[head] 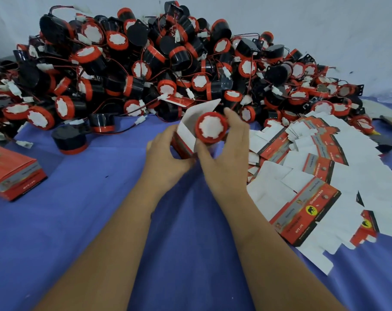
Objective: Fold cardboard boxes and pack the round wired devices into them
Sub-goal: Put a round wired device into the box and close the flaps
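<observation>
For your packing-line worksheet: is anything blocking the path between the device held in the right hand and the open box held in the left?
Nothing visible does. The right hand holds the device right at the mouth of the open box, which the left hand grips; its top flap is raised clear.

— Hands?
— Two: left hand (165,158), right hand (226,153).
— In the grip itself?
— One round device (211,127), red-rimmed, in the right. One open box (186,140) in the left.
— Beyond the grip, farther out?
— Heap of devices (145,63): far too many to count, dozens at least, tangled in wires.
— Left of the grip?
— One lone device (69,140) standing apart from the heap. Farther left, one closed red box (13,173); possibly a second beneath, hard to tell.
— Right of the grip?
— Flat unfolded cartons (302,176), fanned and overlapping: dozens, no exact count possible.
— Under everything?
— One blue cloth (100,221).
</observation>
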### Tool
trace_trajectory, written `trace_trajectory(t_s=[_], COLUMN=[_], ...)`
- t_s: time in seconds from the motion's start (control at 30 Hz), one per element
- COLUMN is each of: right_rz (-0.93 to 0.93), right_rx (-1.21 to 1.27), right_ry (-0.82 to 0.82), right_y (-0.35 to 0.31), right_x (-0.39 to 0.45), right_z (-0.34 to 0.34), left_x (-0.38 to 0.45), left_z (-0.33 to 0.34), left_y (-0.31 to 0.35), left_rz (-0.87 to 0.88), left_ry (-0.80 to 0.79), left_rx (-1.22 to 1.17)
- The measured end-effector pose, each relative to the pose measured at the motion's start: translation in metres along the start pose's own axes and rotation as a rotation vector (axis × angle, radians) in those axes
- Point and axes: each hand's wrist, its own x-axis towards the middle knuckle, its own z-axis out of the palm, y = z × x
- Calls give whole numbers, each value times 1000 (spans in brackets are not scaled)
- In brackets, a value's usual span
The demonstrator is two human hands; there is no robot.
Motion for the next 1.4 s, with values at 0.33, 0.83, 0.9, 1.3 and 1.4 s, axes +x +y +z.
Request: trace_trajectory(t_s=[0.33, 0.83, 0.9, 1.3, 1.4], right_rz=[-15, -25, 50, 963, 977], right_rx=[-44, -163, 120, 639, 727], right_ry=[-243, -350, -198, -107, -44], right_y=[-3, -1, -3, 3, 4], right_x=[-2, -3, -2, 23, 27], right_z=[-5, -3, -5, -8, -12], left_x=[0, 1, 2, 0, 0], left_z=[1, 2, 0, -6, -6], left_y=[-9, -4, -2, -5, -8], left_rz=[-82, -140, -179, -201, -169], left_ry=[-99, -103, -21, -110, -141], left_rx=[-101, -221, -268, -294, -251])
